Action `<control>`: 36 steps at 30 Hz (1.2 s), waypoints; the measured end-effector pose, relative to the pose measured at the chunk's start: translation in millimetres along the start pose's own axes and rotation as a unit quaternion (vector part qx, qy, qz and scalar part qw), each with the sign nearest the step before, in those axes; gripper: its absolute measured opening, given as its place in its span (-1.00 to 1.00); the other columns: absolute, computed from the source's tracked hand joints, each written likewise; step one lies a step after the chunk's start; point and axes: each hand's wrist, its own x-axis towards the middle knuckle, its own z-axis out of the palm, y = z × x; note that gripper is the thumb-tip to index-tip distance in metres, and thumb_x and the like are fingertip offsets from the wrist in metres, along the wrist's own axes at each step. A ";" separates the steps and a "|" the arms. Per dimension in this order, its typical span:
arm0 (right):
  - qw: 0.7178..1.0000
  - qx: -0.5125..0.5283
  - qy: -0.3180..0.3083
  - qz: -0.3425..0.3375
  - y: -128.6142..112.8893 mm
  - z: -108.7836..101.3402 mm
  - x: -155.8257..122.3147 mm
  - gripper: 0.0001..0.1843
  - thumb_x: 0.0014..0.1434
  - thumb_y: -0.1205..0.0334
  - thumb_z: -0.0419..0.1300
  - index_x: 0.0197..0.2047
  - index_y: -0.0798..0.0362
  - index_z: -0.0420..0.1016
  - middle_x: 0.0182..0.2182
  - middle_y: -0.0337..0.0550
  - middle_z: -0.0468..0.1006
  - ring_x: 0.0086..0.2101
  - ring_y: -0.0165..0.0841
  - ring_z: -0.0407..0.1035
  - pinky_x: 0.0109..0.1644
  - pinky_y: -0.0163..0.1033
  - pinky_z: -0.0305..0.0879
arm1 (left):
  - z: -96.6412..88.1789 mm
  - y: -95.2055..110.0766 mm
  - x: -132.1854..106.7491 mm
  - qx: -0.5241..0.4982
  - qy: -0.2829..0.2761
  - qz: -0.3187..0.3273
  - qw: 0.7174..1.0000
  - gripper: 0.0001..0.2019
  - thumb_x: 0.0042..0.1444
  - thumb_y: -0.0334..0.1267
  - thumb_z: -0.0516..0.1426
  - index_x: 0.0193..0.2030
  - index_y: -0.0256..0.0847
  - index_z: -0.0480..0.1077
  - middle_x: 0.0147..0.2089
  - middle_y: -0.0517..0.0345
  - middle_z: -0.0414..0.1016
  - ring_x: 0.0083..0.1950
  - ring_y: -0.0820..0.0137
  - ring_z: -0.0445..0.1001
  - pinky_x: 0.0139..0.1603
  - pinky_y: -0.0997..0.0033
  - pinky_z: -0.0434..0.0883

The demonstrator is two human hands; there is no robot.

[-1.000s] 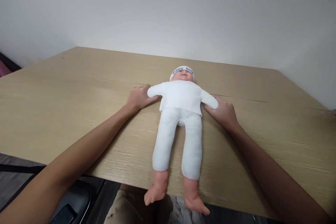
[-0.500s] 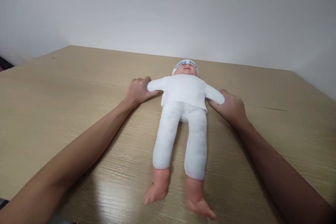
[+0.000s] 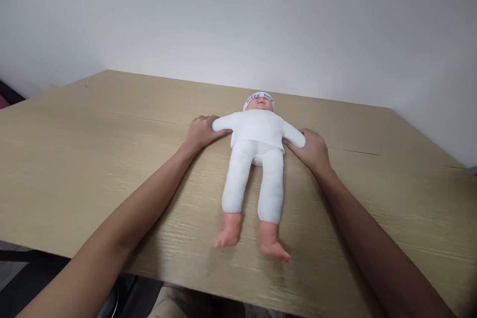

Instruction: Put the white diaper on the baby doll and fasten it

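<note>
A baby doll [image 3: 257, 129] lies on its back on the wooden table, its head at the far end and its bare feet toward me. It wears a white top, white trousers and a white cap with blue lettering. My left hand [image 3: 201, 131] is closed around the end of the doll's sleeved arm on the left side. On the other side, my right hand [image 3: 314, 150] grips the opposite sleeve end. Both doll arms are stretched outward. The doll's own hands are hidden within the sleeves or my grip.
The light wooden table [image 3: 112, 169] reaches back to a plain pale wall [image 3: 238, 20]. A thin seam crosses the tabletop. Below the table's near edge show my clothed leg [image 3: 175, 303] and dark items on the floor at the left.
The view has drawn back and tilted, so the doll looks smaller and the table's near edge now shows. Both hands keep hold of the doll's arms.
</note>
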 end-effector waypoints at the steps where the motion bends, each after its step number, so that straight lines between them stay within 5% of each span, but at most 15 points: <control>1: 1.000 0.000 0.012 0.011 -2.9 0.0 -3.5 -0.32 0.31 -0.36 0.32 0.13 0.09 0.62 -0.03 0.18 0.72 -0.04 0.07 0.51 0.14 0.05 0.36 | -1.0 2.5 -3.3 -0.004 -0.002 -0.006 1.000 -0.19 0.26 0.54 0.21 0.27 -0.15 0.63 0.04 -0.19 0.75 0.09 -0.12 0.65 0.10 0.05 0.49; 6: 0.997 -0.024 0.064 0.044 -27.0 2.2 -31.8 -0.16 0.42 -0.17 0.19 0.53 0.24 0.29 0.36 0.39 0.53 0.35 0.18 0.31 0.55 0.31 0.07 | -2.4 17.4 -28.7 0.002 0.007 -0.048 0.999 -0.26 0.42 0.23 0.19 0.54 -0.22 0.39 0.35 -0.30 0.62 0.39 -0.18 0.51 0.45 -0.14 0.38; 11: 0.995 -0.057 0.022 0.082 -58.4 -0.4 -66.7 -0.09 0.47 -0.02 0.06 0.70 0.25 -0.02 0.68 0.34 0.01 0.63 0.14 -0.14 0.67 0.38 -0.20 | -2.9 37.5 -66.3 0.029 0.025 -0.155 0.987 -0.15 0.44 0.09 0.13 0.71 -0.35 0.07 0.74 -0.46 0.03 0.75 -0.31 -0.08 0.63 -0.57 0.02; 14: 0.993 -0.058 -0.002 0.106 -77.2 -8.5 -89.3 -0.07 0.49 -0.01 0.00 0.74 0.28 -0.13 0.71 0.33 -0.13 0.66 0.11 -0.25 0.68 0.35 -0.20 | -10.2 51.6 -94.2 0.027 0.001 -0.177 0.984 -0.11 0.45 0.11 0.09 0.73 -0.39 -0.02 0.77 -0.48 -0.11 0.78 -0.32 -0.17 0.64 -0.61 -0.02; 18: 0.994 -0.009 -0.017 0.110 -104.2 -27.0 -126.3 -0.10 0.51 -0.01 -0.02 0.73 0.29 -0.06 0.71 0.33 -0.11 0.67 0.10 -0.24 0.68 0.28 -0.10 | -30.0 68.5 -141.7 0.022 -0.019 -0.167 0.985 -0.08 0.49 0.15 0.04 0.74 -0.48 -0.07 0.74 -0.50 0.01 0.76 -0.27 -0.03 0.70 -0.41 0.01; 22: 0.995 0.036 -0.061 0.077 -124.7 -57.5 -178.9 -0.20 0.53 0.04 -0.04 0.67 0.30 0.13 0.66 0.36 0.10 0.62 0.13 0.01 0.65 0.29 0.02 | -57.8 76.8 -203.2 0.027 -0.070 -0.102 0.992 -0.16 0.53 0.16 -0.01 0.70 -0.45 0.10 0.71 -0.45 0.13 0.73 -0.21 0.11 0.71 -0.27 0.05; 26: 0.991 0.056 -0.117 -0.014 -124.1 -102.7 -253.9 -0.35 0.59 0.00 -0.06 0.57 0.06 0.41 0.59 0.13 0.33 0.56 0.01 0.19 0.67 0.22 0.06 | -90.1 75.8 -274.2 0.033 -0.104 -0.036 0.993 -0.26 0.57 0.14 -0.04 0.70 -0.25 0.17 0.73 -0.22 0.14 0.75 -0.09 0.09 0.71 -0.19 0.08; 30: 0.994 0.081 -0.066 -0.045 -109.9 -141.8 -344.9 -0.37 0.60 0.00 -0.03 0.62 -0.11 0.35 0.58 -0.01 0.37 0.57 0.00 0.21 0.67 0.32 0.06 | -113.6 79.9 -351.6 0.001 -0.059 -0.003 0.998 -0.28 0.57 0.10 -0.02 0.73 -0.16 0.13 0.73 -0.11 0.16 0.76 -0.04 0.08 0.74 -0.15 0.03; 33: 0.993 0.121 0.010 -0.012 -106.4 -148.7 -413.2 -0.31 0.53 0.02 0.11 0.66 -0.26 0.27 0.59 -0.08 0.33 0.58 0.04 0.18 0.64 0.38 0.15 | -110.6 101.1 -412.4 -0.101 0.021 -0.049 0.993 -0.39 0.53 0.05 0.06 0.63 0.00 0.29 0.64 -0.08 0.35 0.69 -0.07 0.20 0.70 -0.16 0.14; 36: 0.978 0.185 0.047 0.080 -113.6 -134.7 -466.1 -0.34 0.48 -0.01 0.19 0.60 -0.30 0.37 0.53 -0.04 0.44 0.47 0.11 0.35 0.55 0.45 0.27 | -87.3 136.1 -464.1 -0.253 0.067 -0.153 0.953 -0.61 0.50 0.07 0.13 0.33 0.07 0.52 0.31 -0.11 0.60 0.43 -0.08 0.49 0.54 -0.16 0.37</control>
